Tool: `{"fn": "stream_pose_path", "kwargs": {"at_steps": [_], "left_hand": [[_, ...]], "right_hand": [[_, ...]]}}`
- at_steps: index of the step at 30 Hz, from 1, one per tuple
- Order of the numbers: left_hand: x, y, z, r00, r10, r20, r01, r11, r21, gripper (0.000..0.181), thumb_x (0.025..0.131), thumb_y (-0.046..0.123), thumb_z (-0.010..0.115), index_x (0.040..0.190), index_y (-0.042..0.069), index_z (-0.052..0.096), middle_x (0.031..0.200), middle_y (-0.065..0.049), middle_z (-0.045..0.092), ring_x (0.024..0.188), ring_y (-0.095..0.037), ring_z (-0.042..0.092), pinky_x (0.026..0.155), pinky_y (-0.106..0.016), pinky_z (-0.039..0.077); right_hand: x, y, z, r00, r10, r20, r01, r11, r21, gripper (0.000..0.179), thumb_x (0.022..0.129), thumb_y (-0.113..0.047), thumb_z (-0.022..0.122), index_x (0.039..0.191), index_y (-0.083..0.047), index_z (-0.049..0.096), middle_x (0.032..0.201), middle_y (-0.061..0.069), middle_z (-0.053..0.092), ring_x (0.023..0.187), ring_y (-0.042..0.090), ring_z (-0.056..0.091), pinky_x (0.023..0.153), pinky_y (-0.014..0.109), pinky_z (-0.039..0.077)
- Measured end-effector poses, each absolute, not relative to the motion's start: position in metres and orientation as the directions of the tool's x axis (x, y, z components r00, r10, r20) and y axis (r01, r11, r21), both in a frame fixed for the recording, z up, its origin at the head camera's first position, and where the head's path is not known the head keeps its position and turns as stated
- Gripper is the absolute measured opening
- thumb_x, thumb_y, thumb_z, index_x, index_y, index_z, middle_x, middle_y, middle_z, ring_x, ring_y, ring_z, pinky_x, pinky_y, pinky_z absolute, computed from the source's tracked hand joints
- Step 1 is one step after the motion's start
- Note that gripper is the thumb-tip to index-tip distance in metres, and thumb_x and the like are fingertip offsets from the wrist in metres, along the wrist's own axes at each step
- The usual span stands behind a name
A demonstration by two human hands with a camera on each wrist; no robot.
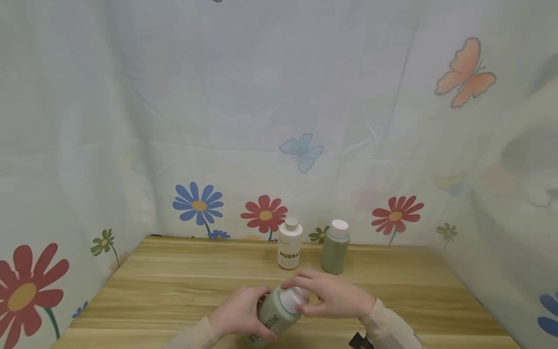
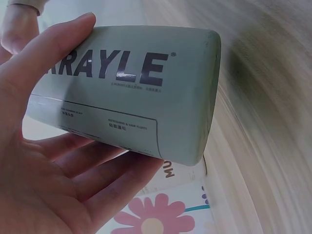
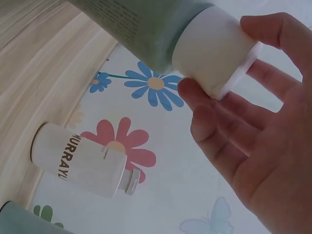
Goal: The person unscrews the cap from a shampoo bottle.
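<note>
A green bottle [image 1: 273, 314] with dark lettering is tilted above the table, its white cap [image 1: 293, 299] pointing up and to the right. My left hand [image 1: 243, 312] grips the bottle's body, thumb on one side and fingers on the other, as the left wrist view also shows. The thumb and fingers of my right hand [image 1: 335, 294] pinch the white cap [image 3: 214, 51]. Whether the cap is loose on the neck cannot be told. Both hands are close together near the table's front.
Farther back on the wooden table [image 1: 196, 271] stand a white bottle [image 1: 289, 245] with a small cap and a second green bottle [image 1: 334, 252] with a white cap. A curtain [image 1: 244, 97] printed with flowers and butterflies encloses the back and sides.
</note>
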State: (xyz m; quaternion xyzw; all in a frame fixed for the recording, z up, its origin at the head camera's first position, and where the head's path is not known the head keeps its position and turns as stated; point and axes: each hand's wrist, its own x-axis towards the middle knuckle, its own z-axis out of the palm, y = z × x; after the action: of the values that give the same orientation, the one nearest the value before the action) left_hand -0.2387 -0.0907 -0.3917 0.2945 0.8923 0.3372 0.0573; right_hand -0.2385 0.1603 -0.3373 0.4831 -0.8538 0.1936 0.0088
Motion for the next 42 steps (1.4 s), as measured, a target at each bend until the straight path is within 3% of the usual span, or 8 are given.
{"fn": "stream_pose_path", "kwargs": {"at_steps": [4,7,12,18,22,31,36,42], "left_hand": [[-0.2389,-0.0918,-0.3924,-0.818,0.568,0.093,0.487,0.596,0.639,0.067,0.062,0.041,0.087,0.116,0.012,0.061,0.099,0.008,0.069,0.081,0.002,0.059,0.07,-0.02,0.05],[-0.2397,-0.0921,-0.3924,-0.813,0.573,0.103,0.497,0.59,0.636,0.067,0.062,0.04,0.087,0.116,0.012,0.061,0.098,0.008,0.069,0.08,0.003,0.059,0.07,-0.02,0.05],[-0.2394,-0.0915,-0.3914,-0.805,0.581,0.123,0.518,0.585,0.624,0.065,0.061,0.039,0.088,0.114,0.013,0.061,0.098,0.008,0.069,0.08,0.004,0.059,0.07,-0.019,0.05],[-0.2373,-0.0894,-0.3895,-0.805,0.588,0.076,0.498,0.6,0.626,0.063,0.062,0.039,0.087,0.114,0.016,0.061,0.099,0.01,0.068,0.083,0.003,0.059,0.073,-0.02,0.05],[-0.2367,-0.0888,-0.3897,-0.798,0.599,0.067,0.5,0.596,0.629,0.061,0.063,0.039,0.087,0.113,0.018,0.06,0.1,0.011,0.067,0.083,0.004,0.058,0.074,-0.02,0.05],[-0.2367,-0.0882,-0.3888,-0.797,0.598,0.083,0.514,0.6,0.614,0.061,0.062,0.04,0.087,0.111,0.016,0.062,0.097,0.012,0.068,0.08,0.005,0.057,0.072,-0.019,0.049],[-0.2375,-0.0874,-0.3876,-0.795,0.601,0.081,0.511,0.593,0.623,0.061,0.062,0.039,0.087,0.112,0.015,0.062,0.097,0.011,0.068,0.08,0.005,0.058,0.071,-0.019,0.049],[-0.2367,-0.0863,-0.3875,-0.797,0.601,0.061,0.491,0.586,0.644,0.06,0.063,0.038,0.087,0.112,0.016,0.061,0.099,0.009,0.069,0.081,0.004,0.059,0.073,-0.019,0.05]], "right_hand": [[-0.2392,0.1616,-0.3391,-0.44,-0.862,0.252,-0.889,0.379,-0.259,0.041,0.089,-0.016,0.065,0.129,-0.021,0.056,0.127,-0.002,0.056,0.11,0.01,0.055,0.089,0.025,0.051],[-0.2399,0.1623,-0.339,-0.43,-0.866,0.255,-0.892,0.365,-0.266,0.043,0.091,-0.021,0.066,0.132,-0.022,0.053,0.131,-0.002,0.053,0.113,0.011,0.055,0.091,0.025,0.051],[-0.2392,0.1612,-0.3368,-0.561,-0.809,0.173,-0.796,0.472,-0.379,0.056,0.093,-0.047,0.058,0.143,-0.025,0.043,0.137,-0.002,0.052,0.11,0.007,0.053,0.087,0.025,0.051],[-0.2367,0.1613,-0.3353,-0.643,-0.755,0.133,-0.743,0.572,-0.347,0.053,0.089,-0.054,0.06,0.132,-0.024,0.054,0.112,-0.005,0.066,0.084,-0.003,0.055,0.071,0.017,0.048],[-0.2351,0.1628,-0.3368,-0.594,-0.786,0.172,-0.795,0.54,-0.275,0.046,0.091,-0.05,0.06,0.13,-0.025,0.056,0.115,-0.008,0.066,0.088,-0.003,0.056,0.073,0.017,0.049],[-0.2352,0.1642,-0.3397,-0.381,-0.88,0.284,-0.922,0.338,-0.188,0.047,0.09,-0.031,0.069,0.132,-0.022,0.053,0.124,-0.006,0.057,0.109,0.006,0.056,0.089,0.021,0.051],[-0.2333,0.1623,-0.3393,-0.481,-0.816,0.319,-0.877,0.449,-0.174,0.055,0.09,-0.05,0.061,0.137,-0.024,0.05,0.131,-0.008,0.057,0.112,0.008,0.058,0.089,0.027,0.052],[-0.233,0.1609,-0.3409,-0.586,-0.723,0.366,-0.794,0.603,-0.081,0.047,0.088,-0.062,0.057,0.116,-0.025,0.064,0.108,-0.013,0.068,0.085,0.001,0.059,0.07,0.02,0.046]]}}
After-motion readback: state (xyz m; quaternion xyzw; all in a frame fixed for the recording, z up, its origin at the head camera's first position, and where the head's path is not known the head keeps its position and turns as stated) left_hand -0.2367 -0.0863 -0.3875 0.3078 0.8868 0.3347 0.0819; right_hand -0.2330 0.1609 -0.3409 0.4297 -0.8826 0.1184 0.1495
